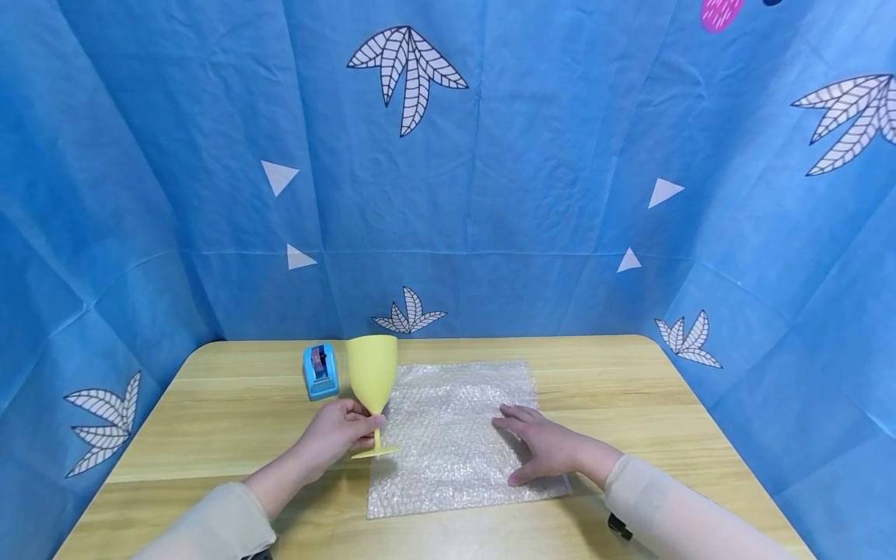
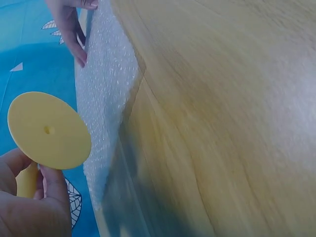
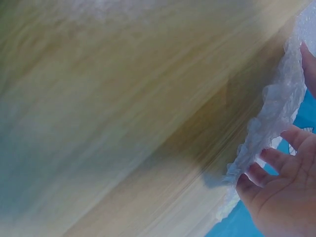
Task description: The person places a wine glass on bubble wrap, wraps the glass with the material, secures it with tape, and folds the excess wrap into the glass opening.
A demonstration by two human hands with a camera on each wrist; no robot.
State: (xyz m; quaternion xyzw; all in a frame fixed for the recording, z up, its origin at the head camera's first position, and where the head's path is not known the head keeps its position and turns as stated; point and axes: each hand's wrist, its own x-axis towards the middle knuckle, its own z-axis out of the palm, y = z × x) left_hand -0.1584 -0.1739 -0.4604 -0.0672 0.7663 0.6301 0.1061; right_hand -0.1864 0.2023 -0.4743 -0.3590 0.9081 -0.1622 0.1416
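A yellow goblet (image 1: 372, 372) stands upright in the head view, its stem pinched between the thumb and fingers of my left hand (image 1: 336, 435), at the left edge of a bubble wrap sheet (image 1: 448, 443). The left wrist view shows the goblet's round base (image 2: 49, 131) above my left hand (image 2: 39, 202). Over the right part of the sheet lies my right hand (image 1: 542, 445), fingers spread and holding nothing. In the right wrist view, the fingertips of my right hand (image 3: 286, 182) meet the bubble wrap (image 3: 266, 123).
A blue tape dispenser (image 1: 321, 372) is on the wooden table (image 1: 616, 381), left of the goblet near the back edge. A blue patterned curtain (image 1: 490, 171) hangs behind the table and along both sides.
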